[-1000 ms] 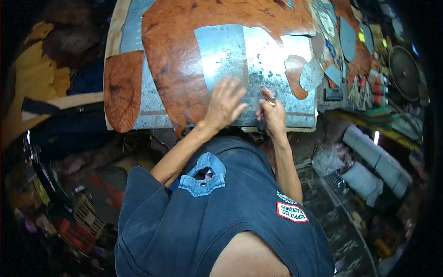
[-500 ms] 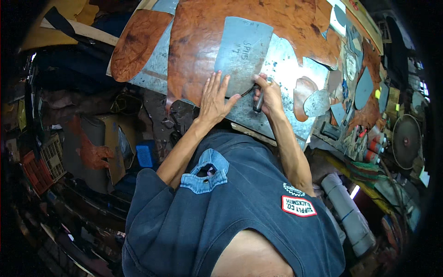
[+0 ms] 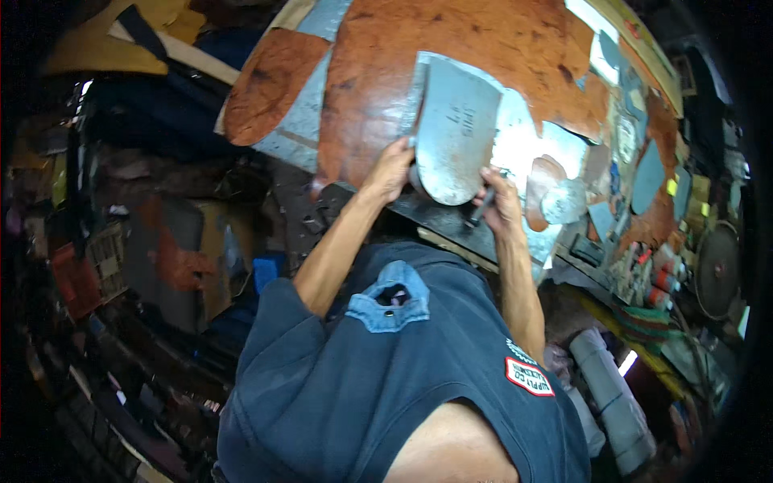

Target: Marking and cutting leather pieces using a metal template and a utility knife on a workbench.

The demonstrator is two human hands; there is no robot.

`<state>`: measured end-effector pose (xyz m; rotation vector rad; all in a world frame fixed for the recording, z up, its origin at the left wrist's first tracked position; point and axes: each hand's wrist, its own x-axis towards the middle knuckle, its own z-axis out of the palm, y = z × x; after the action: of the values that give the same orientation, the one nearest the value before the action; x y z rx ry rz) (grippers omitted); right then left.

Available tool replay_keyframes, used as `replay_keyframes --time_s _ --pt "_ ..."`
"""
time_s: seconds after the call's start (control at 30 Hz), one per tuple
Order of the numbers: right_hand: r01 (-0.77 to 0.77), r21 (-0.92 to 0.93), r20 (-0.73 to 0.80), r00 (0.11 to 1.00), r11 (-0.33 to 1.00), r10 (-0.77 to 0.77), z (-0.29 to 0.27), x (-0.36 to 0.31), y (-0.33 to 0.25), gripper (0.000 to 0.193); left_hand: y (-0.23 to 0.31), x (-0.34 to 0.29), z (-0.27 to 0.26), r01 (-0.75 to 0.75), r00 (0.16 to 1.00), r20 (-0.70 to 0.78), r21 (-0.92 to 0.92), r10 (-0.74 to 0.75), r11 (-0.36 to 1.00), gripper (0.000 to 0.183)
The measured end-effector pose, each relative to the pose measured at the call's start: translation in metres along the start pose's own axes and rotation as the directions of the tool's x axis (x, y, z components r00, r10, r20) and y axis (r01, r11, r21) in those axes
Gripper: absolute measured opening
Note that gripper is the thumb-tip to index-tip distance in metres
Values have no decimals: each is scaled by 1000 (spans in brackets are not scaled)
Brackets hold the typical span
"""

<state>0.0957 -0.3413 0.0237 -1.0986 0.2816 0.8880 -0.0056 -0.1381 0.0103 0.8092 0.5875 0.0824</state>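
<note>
A grey sheet template with a rounded near end is tilted up off the worktable. My left hand is closed on its left edge. My right hand is closed round a knife with a dark round handle; its blade cannot be made out. The fingertips of that hand are at the template's right edge, and whether they grip it I cannot tell. Beneath and beyond the template lies a large brown mottled leather hide.
A separate brown leather piece lies at the table's far left. Brown and grey offcuts rest right of my right hand, on the metal tabletop. Grey templates lie farther right. A round fan stands at the right edge.
My left hand has gone from lying flat on the template to gripping its left edge. The template has come up off the table and tilted. My right hand has moved slightly nearer me with the knife.
</note>
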Motion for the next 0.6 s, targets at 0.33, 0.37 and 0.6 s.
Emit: replay_keyframes --time_s 0.33,0.37,0.6 --pt "129 -87 -140 980 988 -140 -7 -4 17 18 128 -7 -106 -146 921 -45 881 388 451 34" --pt "130 -111 -140 979 985 -145 0 -6 15 18 148 -12 -129 -246 884 36 884 465 398 34" --pt "133 -182 -196 966 974 -169 -1 -3 20 18 217 -22 -253 -198 855 -290 583 429 788 42"
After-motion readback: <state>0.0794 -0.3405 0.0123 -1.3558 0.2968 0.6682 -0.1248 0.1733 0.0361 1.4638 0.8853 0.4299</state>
